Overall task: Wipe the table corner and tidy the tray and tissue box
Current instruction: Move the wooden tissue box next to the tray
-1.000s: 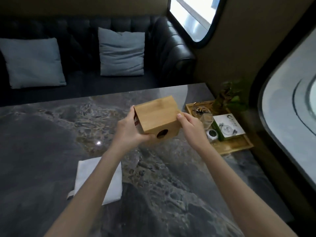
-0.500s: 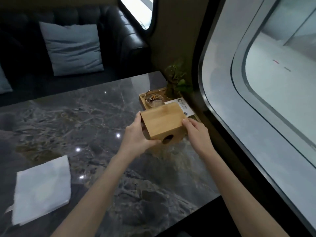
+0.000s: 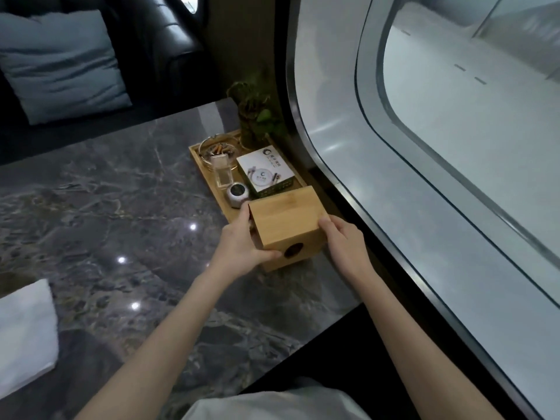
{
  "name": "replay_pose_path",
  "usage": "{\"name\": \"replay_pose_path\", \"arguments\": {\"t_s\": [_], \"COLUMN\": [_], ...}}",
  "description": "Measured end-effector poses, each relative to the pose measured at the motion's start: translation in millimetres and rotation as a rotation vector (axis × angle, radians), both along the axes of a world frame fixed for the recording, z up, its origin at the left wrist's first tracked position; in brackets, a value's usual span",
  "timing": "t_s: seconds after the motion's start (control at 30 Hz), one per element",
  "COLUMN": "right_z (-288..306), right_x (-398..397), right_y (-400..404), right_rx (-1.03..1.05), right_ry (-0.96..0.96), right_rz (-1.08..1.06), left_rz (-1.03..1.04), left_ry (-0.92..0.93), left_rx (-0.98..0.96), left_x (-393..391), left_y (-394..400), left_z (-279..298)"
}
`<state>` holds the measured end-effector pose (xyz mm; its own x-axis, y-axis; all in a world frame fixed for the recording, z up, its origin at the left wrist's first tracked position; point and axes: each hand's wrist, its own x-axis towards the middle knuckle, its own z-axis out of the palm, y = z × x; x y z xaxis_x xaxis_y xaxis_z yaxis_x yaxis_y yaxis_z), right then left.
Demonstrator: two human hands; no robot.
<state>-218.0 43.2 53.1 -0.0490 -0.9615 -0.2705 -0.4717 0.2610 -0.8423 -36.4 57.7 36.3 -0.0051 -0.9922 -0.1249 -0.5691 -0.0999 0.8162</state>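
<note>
A wooden tissue box (image 3: 288,219) with a round hole in its near face sits over the near end of the wooden tray (image 3: 209,180) by the window. My left hand (image 3: 242,241) grips its left side and near bottom edge. My right hand (image 3: 342,241) holds its right side. Whether the box rests on the tray or hovers just above it, I cannot tell. The tray carries a glass ashtray (image 3: 216,150) with cigarette butts, a clear holder (image 3: 222,174), a small round silver item (image 3: 238,194) and a white-topped card box (image 3: 265,171). A white cloth (image 3: 24,331) lies on the grey marble table (image 3: 121,225) at the left.
A potted plant (image 3: 257,116) stands at the tray's far end against the wall. A curved window frame (image 3: 348,183) runs close along the right. A black sofa with a grey cushion (image 3: 60,62) sits beyond the table. The table's near edge (image 3: 303,344) runs diagonally in front of me.
Both hands carried the tissue box to the right and down from mid-air over the table to the tray's near end. The view swung right toward the window.
</note>
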Motion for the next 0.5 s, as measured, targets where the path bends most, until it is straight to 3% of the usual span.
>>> {"name": "replay_pose_path", "arguments": {"t_s": [0.5], "right_z": [-41], "right_x": [-25], "right_y": [27], "right_rx": [0.016], "right_ry": [-0.123], "right_rz": [-0.143], "left_rz": [-0.08], "left_ry": [0.064], "left_rx": [0.067], "left_x": [-24], "left_y": [8], "left_z": [-32]}}
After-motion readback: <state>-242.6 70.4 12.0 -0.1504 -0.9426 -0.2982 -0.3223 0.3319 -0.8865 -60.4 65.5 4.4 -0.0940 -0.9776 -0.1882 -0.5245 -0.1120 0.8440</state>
